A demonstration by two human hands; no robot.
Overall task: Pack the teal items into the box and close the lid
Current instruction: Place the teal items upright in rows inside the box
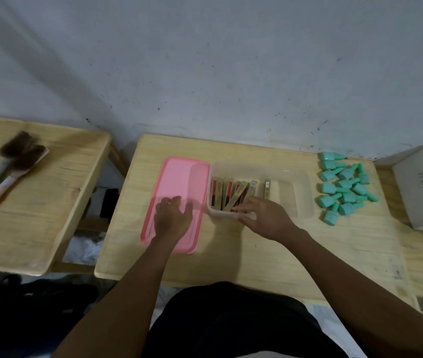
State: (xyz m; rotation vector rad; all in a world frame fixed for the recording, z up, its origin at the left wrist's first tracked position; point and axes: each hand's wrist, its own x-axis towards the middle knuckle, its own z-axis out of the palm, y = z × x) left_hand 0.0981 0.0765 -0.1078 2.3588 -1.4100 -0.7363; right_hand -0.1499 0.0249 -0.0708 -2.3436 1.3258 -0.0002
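Note:
A clear plastic box (295,177) stands open in the middle of the wooden table (231,254). Several gold and red slim packs (231,192) stand inside its left half. The pink lid (179,179) lies flat to the left of the box. My left hand (171,218) rests on the lid's near part with fingers loosely curled. My right hand (264,215) reaches over the box's front wall, and its fingers touch the packs at the near edge. A pile of several teal bottle-shaped items (344,187) lies on the table to the right of the box.
A white cardboard carton (422,187) with handwriting stands at the far right. A second wooden table (37,202) on the left carries brushes (16,164). A wall runs close behind both tables. A gap separates the two tables.

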